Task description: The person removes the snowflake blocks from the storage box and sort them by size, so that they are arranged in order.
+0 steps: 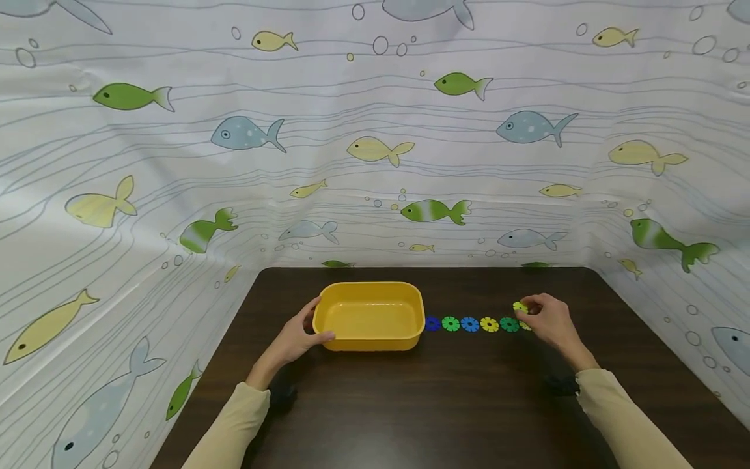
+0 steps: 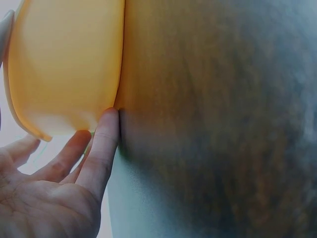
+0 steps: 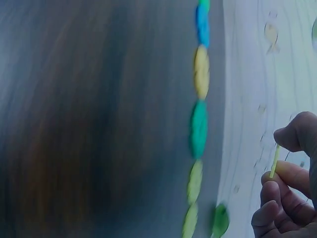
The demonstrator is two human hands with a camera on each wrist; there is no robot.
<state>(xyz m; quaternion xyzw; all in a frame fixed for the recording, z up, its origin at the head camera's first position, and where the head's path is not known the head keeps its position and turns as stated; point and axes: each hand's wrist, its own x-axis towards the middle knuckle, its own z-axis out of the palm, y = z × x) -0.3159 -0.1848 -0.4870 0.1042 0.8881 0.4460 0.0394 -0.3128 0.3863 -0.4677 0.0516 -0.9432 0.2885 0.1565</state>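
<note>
A yellow plastic basin (image 1: 369, 343) stands on the dark table, its inside bare. My left hand (image 1: 297, 335) grips the basin's left end, thumb at the front rim; in the left wrist view its fingers (image 2: 101, 148) lie against the basin wall. My right hand (image 1: 547, 319) pinches a yellow-green notched disc (image 1: 519, 307) between thumb and fingers, seen edge-on in the right wrist view. Below that hand runs a row of flat notched discs, including a blue one (image 1: 470, 324), a yellow one (image 1: 489, 324) and a dark green one (image 1: 509, 324). The hand partly covers the row's right end.
At its left end the row starts with a dark blue disc (image 1: 432, 324) right beside the basin, then a light green one (image 1: 450, 324). A fish-patterned sheet (image 1: 375, 182) walls in the back and both sides of the table (image 1: 387, 404).
</note>
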